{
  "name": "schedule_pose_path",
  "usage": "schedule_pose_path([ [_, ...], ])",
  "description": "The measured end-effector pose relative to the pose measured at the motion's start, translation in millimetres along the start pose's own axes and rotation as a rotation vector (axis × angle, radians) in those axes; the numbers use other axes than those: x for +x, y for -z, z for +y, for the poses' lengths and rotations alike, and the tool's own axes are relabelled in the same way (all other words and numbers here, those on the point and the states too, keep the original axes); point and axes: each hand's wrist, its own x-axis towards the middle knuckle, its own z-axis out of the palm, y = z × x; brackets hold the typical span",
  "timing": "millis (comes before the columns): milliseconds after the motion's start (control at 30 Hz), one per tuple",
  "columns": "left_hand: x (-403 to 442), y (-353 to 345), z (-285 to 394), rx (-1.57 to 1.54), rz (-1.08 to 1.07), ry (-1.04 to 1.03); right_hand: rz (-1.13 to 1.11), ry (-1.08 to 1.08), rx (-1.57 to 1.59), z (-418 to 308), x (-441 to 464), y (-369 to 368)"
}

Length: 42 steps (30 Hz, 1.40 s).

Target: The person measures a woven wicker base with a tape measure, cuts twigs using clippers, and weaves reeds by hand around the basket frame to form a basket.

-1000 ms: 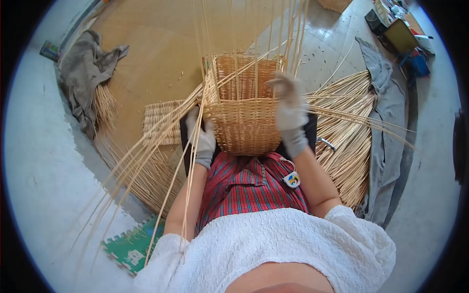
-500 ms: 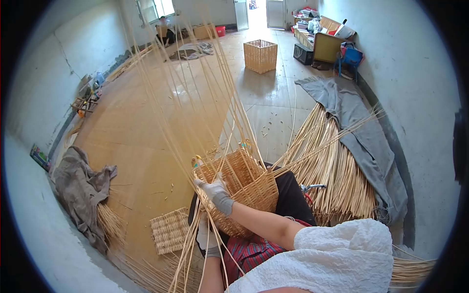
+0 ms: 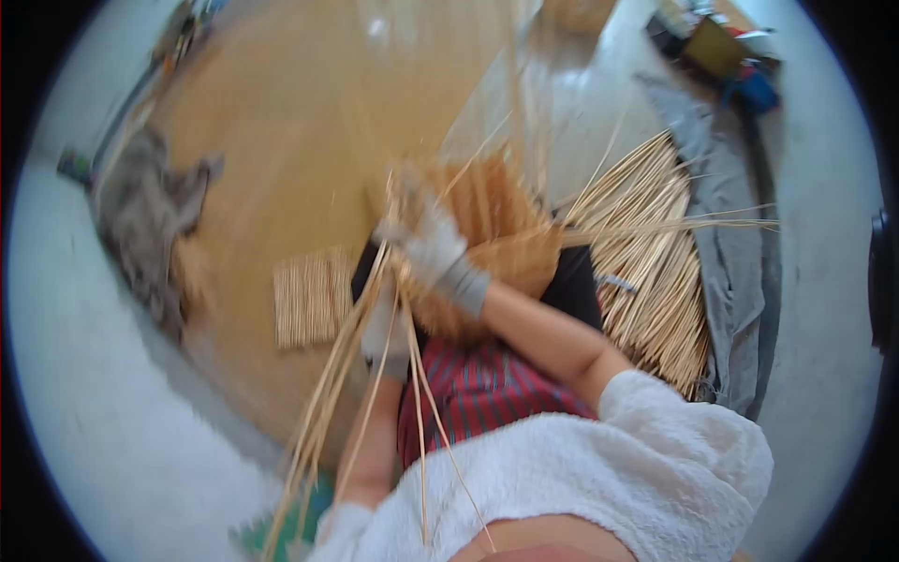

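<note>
A woven basket [image 3: 510,267], blurred by motion, rests on the lap over a red striped cloth [image 3: 487,384]. Its upright canes rise away from me. My gloved right hand [image 3: 433,245] reaches across to the basket's left corner, its fingers smeared among the canes there. Below it, my gloved left hand [image 3: 384,328] is against the basket's left side, partly behind loose canes [image 3: 323,403] that trail toward the lower left; its fingers are hidden.
A flat woven panel [image 3: 312,298] lies on the floor at left. Beyond it is a crumpled grey cloth [image 3: 150,220]. On the right are a large bundle of canes [image 3: 646,272], a long grey cloth [image 3: 730,272] and a blue stool [image 3: 752,89].
Since the first frame, my right hand has crossed from the basket's right side to its left corner. The view has tilted up and back down. My left hand stays low at the left side.
</note>
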Motion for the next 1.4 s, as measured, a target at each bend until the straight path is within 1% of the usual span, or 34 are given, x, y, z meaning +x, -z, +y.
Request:
schedule_pose_path([
  [33, 1, -2, -2, 0.082, -0.005, 0.024, 0.071, 0.091, 0.075, -23, 10, 14],
  [67, 2, -17, -16, 0.093, 0.030, -0.022, 0.160, 0.185, 0.148, -33, 11, 21],
  [100, 8, -29, -30, 0.099, 0.081, -0.095, 0.138, 0.139, 0.179, -24, 3, 14],
  [133, 10, -27, -30, 0.110, 0.069, -0.068, -0.060, -0.087, 0.359, -16, -1, 14],
  [167, 10, -22, -23, 0.004, 0.074, -0.112, -0.256, -0.310, 0.531, -11, -9, 20],
  [200, 8, -17, -19, -0.102, 0.084, -0.171, -0.255, -0.317, 0.537, 0, -24, 32],
  [267, 19, -10, -14, -0.048, 0.109, -0.242, -0.341, -0.551, 0.924, 32, -36, 58],
  [300, 20, -5, -16, 0.013, 0.122, -0.286, -0.343, -0.537, 0.934, 24, -43, 62],
  [333, 18, 2, -7, 0.131, 0.024, -0.132, -0.335, -0.549, 0.827, 8, -58, 69],
  [367, 18, -2, -9, 0.129, 0.036, -0.126, -0.338, -0.551, 0.713, 2, -62, 75],
  [400, 13, -9, -17, 0.033, 0.071, -0.118, -0.350, -0.551, 0.715, 11, -67, 76],
  [433, 11, -13, -20, -0.066, 0.110, -0.115, -0.236, -0.483, 0.799, 27, -70, 75],
  [467, 1, -7, -9, -0.020, 0.240, -0.176, -0.119, -0.410, 0.878, 34, -67, 78],
  [500, -6, -6, 0, -0.026, 0.245, -0.174, -0.126, -0.407, 0.873, 38, -71, 89],
  [567, -12, -2, 29, 0.014, 0.308, -0.487, -0.149, -0.593, 0.594, 30, -80, 117],
  [600, -7, -1, 52, 0.094, 0.304, -0.405, -0.139, -0.574, 0.551, 30, -88, 124],
  [633, 11, -8, 53, 0.083, 0.304, -0.397, -0.146, -0.578, 0.540, 33, -90, 129],
  [700, 50, -24, 52, -0.378, 0.083, -0.371, -0.074, -0.838, 0.399, 38, -93, 138],
  [733, 47, 4, 69, -0.836, -0.312, 0.003, 0.004, -0.863, 0.336, 44, -87, 133],
  [800, 53, -20, 62, -0.884, -0.251, -0.035, 0.078, -0.556, 0.360, 22, -57, 104],
  [833, 53, -26, 56, -0.910, -0.204, -0.058, 0.004, -0.157, 0.005, 8, -26, 89],
  [867, 48, -11, 81, -0.880, -0.150, 0.045, -0.057, 0.243, -0.349, -1, 6, 77],
  [900, 49, -9, 82, -0.875, -0.152, 0.042, -0.052, 0.241, -0.347, -1, 22, 67],
  [967, 48, -7, 85, -0.862, -0.173, 0.120, -0.024, 0.230, -0.192, 0, 34, 57],
  [1000, 47, -5, 86, -0.867, -0.178, 0.134, -0.165, -0.132, -0.052, -4, 17, 87],
  [1067, 50, -4, 84, -0.814, -0.209, 0.134, 0.079, -0.123, 0.516, 29, -37, 114],
  [1100, 52, -4, 82, -0.738, -0.245, 0.126, 0.021, -0.269, 0.558, 55, -70, 136],
  [1133, 51, -1, 81, -0.811, -0.306, 0.145, -0.026, -0.424, 0.593, 45, -77, 147],
  [1167, 51, -2, 87, -0.827, -0.303, 0.150, -0.039, -0.425, 0.582, 43, -71, 152],
  [1233, 43, -5, 97, -0.852, -0.123, 0.112, 0.032, -0.605, 0.495, 24, -66, 156],
  [1267, 47, -14, 95, -0.944, -0.179, 0.257, 0.032, -0.410, 0.550, 13, -87, 134],
  [1300, 58, -22, 99, -0.980, -0.159, 0.239, 0.003, -0.176, 0.596, 9, -89, 122],
  [1333, 57, -24, 97, -0.816, -0.062, 0.210, -0.002, -0.175, 0.584, 11, -87, 131],
  [1400, 51, -27, 92, -0.568, 0.045, 0.161, 0.057, -0.470, 0.493, 18, -78, 155],
])
